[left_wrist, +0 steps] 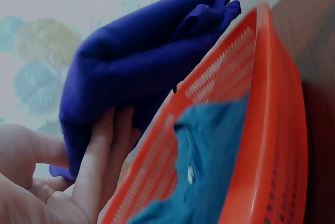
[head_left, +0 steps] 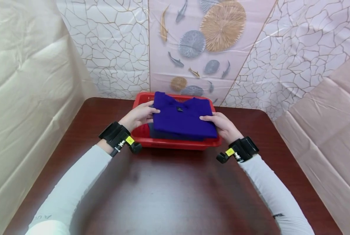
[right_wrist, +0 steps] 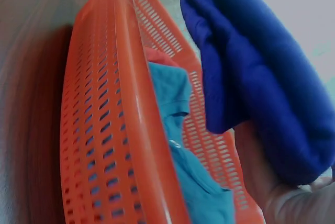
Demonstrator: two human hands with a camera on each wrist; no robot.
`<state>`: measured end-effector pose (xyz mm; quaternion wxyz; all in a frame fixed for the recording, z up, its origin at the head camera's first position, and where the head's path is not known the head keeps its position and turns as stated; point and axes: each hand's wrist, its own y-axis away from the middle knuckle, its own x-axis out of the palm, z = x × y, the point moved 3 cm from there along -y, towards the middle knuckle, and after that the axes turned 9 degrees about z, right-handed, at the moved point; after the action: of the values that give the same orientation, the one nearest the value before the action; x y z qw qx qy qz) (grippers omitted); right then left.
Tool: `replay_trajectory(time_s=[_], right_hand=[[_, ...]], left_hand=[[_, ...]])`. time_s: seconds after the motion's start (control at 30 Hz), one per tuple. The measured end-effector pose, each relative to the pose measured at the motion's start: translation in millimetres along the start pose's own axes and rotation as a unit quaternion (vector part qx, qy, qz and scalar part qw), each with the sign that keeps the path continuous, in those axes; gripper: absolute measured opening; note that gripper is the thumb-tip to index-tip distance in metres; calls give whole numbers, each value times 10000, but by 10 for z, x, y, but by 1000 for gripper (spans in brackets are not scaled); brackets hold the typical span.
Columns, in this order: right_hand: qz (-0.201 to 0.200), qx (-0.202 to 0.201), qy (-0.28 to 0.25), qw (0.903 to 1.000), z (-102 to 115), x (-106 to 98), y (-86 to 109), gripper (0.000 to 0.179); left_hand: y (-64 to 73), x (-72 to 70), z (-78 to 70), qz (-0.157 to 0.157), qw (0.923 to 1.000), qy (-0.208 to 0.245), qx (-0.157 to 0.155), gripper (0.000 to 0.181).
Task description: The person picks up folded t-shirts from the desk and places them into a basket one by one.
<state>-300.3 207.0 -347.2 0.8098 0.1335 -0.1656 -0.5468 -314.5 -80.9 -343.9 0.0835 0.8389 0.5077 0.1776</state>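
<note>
A folded blue-purple shirt (head_left: 183,119) with a small dark neck label is held level above a red plastic basket (head_left: 175,143). My left hand (head_left: 141,115) grips its left side, thumb on top and fingers underneath, as the left wrist view shows. On the opposite side my right hand (head_left: 221,125) pinches the shirt the same way, thumb above. Both wrist views show a gap between the shirt and the basket. Inside the basket lies a teal-blue garment (left_wrist: 209,150) with a small pale tag or button. A bit of red cloth (right_wrist: 161,56) shows beside it.
The basket stands at the back of a dark red-brown table (head_left: 163,192), close to a patterned wall covering (head_left: 116,49). Beige sheeting (head_left: 25,81) hangs along the left side, and similar sheeting (head_left: 333,107) along the right.
</note>
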Motion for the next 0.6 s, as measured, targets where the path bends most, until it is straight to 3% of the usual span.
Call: replay_trajectory(time_s=[0.2,0.43,0.6], right_hand=[[-125,170,135,9997,-100,50,-318,56],[82,341,254,9991,-274,64,-461,69],[-2,475,326,9983,-363,13,-498,80]], left_hand=[[-157,-173,122,-447,9977,-487,-163,61],[-283,-240,306,-394,9928,-1042,-434,61],[-306,-261,375,-390,9883,-1364,-562,63]])
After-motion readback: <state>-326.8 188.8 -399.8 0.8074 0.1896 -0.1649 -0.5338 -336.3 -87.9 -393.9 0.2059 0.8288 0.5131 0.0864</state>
